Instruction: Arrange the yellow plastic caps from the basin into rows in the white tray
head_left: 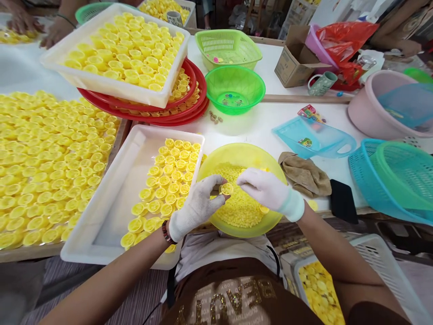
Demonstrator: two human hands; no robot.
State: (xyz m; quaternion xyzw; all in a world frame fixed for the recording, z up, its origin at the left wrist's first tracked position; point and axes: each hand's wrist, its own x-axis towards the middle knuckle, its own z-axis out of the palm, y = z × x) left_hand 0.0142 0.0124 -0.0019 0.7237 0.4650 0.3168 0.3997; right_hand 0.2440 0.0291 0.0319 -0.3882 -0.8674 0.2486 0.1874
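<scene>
While both gloved hands are held over the yellow bowl [216,158], a small yellow cap [227,188] is pinched between them. The left hand [198,208] is nearly closed, its thumb and forefinger curled onto the left edge of the cap, the other fingers folded loosely under. The right hand [265,190] is partly closed too, its fingertips brought to the right edge of the same cap, so that the piece is touched from both sides just above the small pale pieces [238,210] heaped in the bowl. A beaded bracelet [164,231] is worn at the left wrist. Just to the left of the left hand, a white tray [111,212] is seen, with rows of yellow caps [169,180] laid in its nearer part. Further left, a wide spread of caps [47,162] is laid out. To the right of the right hand, a brown cloth [306,174] and a dark phone [342,201] are set near the bowl. Beyond the hands, a green bowl [235,88] is placed. Below the hands, "BEAUTY" [232,298] can be read in gold letters on the brown garment, seen upside down; the smaller lettering under it cannot be made out.
</scene>
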